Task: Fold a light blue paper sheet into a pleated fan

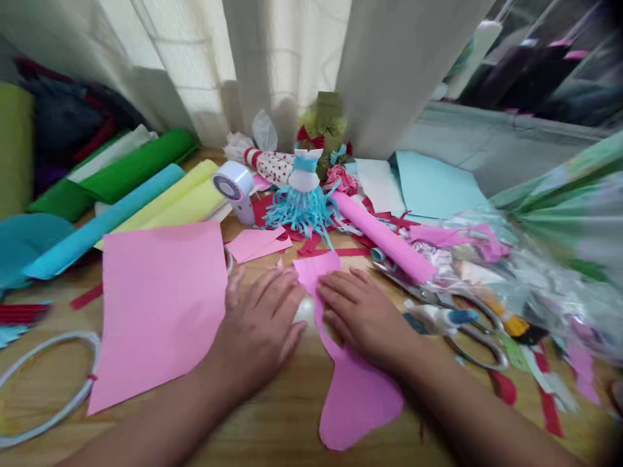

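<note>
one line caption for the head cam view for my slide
Head view: left hand and right hand press a cut pink paper shape on a wooden table beside a pink paper sheet

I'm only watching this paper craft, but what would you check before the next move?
Right hand flat on the pink paper cut-out: ok.
Cut-out lying on the wooden table: ok.
Left hand open beside the cut-out: ok.
White object between the hands: cannot tell what it is.
Scissors free to pick up: not ok, a glue bottle appears to lie against them.
Large pink sheet lying flat: ok.
</note>
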{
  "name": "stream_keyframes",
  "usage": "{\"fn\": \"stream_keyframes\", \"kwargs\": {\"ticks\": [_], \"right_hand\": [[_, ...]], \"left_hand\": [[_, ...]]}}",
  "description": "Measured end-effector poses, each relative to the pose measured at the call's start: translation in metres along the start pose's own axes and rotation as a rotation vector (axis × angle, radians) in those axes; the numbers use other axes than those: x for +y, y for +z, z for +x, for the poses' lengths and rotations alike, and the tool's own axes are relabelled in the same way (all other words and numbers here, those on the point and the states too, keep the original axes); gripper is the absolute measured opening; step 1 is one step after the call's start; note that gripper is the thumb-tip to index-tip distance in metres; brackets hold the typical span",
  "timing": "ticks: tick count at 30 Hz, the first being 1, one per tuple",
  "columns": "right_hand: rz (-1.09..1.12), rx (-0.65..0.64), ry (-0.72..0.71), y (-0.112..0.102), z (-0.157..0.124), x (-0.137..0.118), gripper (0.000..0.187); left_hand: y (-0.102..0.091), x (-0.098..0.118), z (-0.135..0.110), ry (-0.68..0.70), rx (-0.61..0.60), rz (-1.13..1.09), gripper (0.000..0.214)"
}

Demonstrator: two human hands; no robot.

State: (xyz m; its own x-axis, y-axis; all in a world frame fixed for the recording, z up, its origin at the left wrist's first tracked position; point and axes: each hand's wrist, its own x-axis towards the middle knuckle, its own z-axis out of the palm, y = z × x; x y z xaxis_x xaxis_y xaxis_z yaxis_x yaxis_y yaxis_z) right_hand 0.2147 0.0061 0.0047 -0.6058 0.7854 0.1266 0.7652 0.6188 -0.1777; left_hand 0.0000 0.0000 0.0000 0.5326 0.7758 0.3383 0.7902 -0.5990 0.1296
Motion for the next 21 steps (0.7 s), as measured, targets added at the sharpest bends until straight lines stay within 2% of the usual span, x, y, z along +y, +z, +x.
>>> {"fn": "stream_keyframes", "kwargs": {"ticks": [5,7,12,21], "right_hand": [[-0.025,-0.016,0.003,0.003,0.006,0.004,0.036],[-0.028,-0.028,-0.008,0.005,0.006,0.005,0.037],[-0.006,-0.033,0.006,0.006,0.006,0.004,0.036],[-0.039,-0.013,0.124,0.002,0.010,0.011,0.034]], "left_hand": [[0.012,0.014,0.014,0.066,-0.132,0.011,0.072],[0.016,0.014,0.017,0.063,-0.176,0.012,0.078],[0.020,0.012,0.016,0.025,-0.221,0.015,0.076],[0.016,0.010,0.011,0.026,-0.259,0.031,0.066]]}}
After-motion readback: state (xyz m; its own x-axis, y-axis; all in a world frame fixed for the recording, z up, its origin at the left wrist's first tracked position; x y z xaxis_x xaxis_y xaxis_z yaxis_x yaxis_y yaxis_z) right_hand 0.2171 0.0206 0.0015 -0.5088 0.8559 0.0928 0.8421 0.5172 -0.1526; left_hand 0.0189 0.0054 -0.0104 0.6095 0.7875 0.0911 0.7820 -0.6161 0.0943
